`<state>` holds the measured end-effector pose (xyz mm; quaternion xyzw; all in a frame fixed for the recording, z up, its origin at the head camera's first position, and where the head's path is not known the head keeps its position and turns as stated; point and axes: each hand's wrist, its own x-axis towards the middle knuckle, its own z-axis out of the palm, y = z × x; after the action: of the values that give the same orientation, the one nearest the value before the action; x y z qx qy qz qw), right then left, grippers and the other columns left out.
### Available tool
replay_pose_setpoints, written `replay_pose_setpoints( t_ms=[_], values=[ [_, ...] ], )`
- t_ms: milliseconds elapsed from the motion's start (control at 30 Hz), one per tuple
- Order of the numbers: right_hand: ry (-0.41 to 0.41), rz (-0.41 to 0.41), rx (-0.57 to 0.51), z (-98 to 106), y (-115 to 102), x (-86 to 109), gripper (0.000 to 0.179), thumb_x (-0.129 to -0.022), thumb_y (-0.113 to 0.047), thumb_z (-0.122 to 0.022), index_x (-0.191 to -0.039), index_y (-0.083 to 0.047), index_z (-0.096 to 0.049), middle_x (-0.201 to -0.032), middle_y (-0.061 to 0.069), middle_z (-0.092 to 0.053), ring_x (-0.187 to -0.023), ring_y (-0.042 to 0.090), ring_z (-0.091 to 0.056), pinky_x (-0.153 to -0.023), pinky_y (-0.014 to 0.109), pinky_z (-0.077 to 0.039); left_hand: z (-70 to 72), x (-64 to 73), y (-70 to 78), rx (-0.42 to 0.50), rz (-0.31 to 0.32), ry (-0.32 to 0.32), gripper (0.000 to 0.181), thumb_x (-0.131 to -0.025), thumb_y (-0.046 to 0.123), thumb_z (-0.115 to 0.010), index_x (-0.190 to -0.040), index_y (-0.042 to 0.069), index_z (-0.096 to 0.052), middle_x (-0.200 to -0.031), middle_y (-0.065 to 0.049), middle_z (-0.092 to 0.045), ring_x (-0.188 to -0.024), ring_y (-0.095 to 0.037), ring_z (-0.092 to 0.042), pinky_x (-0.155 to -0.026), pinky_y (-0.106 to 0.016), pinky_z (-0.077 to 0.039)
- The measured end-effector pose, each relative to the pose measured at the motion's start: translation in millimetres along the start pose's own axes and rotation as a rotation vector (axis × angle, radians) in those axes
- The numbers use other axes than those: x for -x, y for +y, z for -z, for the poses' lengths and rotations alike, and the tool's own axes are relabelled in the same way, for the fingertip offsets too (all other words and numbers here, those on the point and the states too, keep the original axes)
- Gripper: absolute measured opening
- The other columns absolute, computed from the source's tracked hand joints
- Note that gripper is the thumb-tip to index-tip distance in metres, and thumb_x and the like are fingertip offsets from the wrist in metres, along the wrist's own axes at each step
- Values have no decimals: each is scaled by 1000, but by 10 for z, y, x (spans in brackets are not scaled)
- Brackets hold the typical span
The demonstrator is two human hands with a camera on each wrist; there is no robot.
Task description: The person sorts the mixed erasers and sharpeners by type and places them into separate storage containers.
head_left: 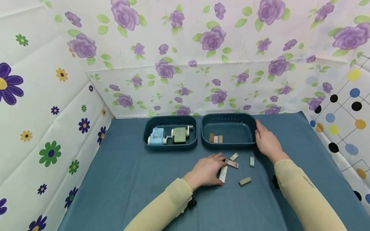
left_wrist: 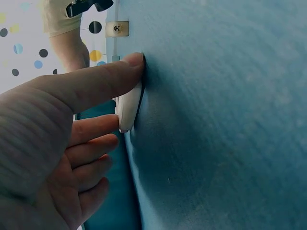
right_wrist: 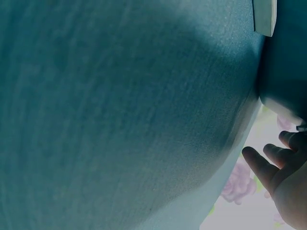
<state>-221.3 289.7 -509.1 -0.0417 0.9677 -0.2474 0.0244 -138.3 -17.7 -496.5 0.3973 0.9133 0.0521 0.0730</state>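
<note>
My left hand (head_left: 207,170) is over the cloth, its thumb and fingertips at the two ends of a long white eraser (head_left: 223,175). The left wrist view shows the white eraser (left_wrist: 128,108) pinched between thumb and index finger, low over the cloth. A pinkish-grey eraser (head_left: 232,163) lies against its far end, and a pale green one (head_left: 234,156) is just behind. My right hand (head_left: 267,141) rests with extended fingers along the right side of the right tray (head_left: 228,145). Inside that tray, three small erasers (head_left: 215,138) stand side by side at the front left.
The left tray (head_left: 170,147) holds a light blue crank sharpener (head_left: 157,136) and a green one (head_left: 180,134). On the blue cloth lie an olive eraser (head_left: 245,181) and a mint-white one (head_left: 252,161). A flowered sheet rises right behind the trays.
</note>
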Motion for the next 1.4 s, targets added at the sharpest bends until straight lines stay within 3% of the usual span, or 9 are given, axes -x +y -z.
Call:
replay_pose_setpoints(
  t_ms=[367,733,1033,1233,1400],
  values=[
    [-17,-11,1,18,-9,4,63,-119,-28,-28,-172,-4,-4,-172,31,-17,-153,55,-25,-121,71,-26,-29,38,-35,71,-7,66,73,-83,51,-92,-145,19,-68,-156,3,-58,-157,-15,-36,-127,-30,-29],
    [-18,0,-2,44,-46,4,63,-119,-27,-28,-172,-2,-5,-173,31,-16,-155,54,-23,-122,70,-24,42,91,-66,145,51,131,70,-86,46,-91,-149,24,-66,-161,-10,-53,-148,-30,-50,-114,-42,-50],
    [4,1,7,17,-7,34,63,-119,-27,-29,-172,-3,-5,-171,33,-19,-153,55,-25,-120,72,-26,78,99,-109,160,34,228,66,-88,47,-89,-145,21,-69,-150,0,-64,-151,-17,-45,-118,-37,-45],
    [3,-1,16,-27,8,47,62,-119,-25,-31,-171,-1,-8,-171,32,-20,-154,55,-25,-121,71,-26,103,99,-136,218,62,254,71,-88,47,-89,-147,16,-63,-156,-8,-58,-150,-22,-48,-118,-38,-45],
    [22,14,26,-3,-12,22,62,-118,-23,-32,-171,0,-11,-171,32,-21,-154,54,-26,-121,70,-26,150,90,-165,245,93,308,71,-87,47,-89,-145,19,-60,-144,-3,-67,-142,-27,-57,-108,-39,-55]
  ],
)
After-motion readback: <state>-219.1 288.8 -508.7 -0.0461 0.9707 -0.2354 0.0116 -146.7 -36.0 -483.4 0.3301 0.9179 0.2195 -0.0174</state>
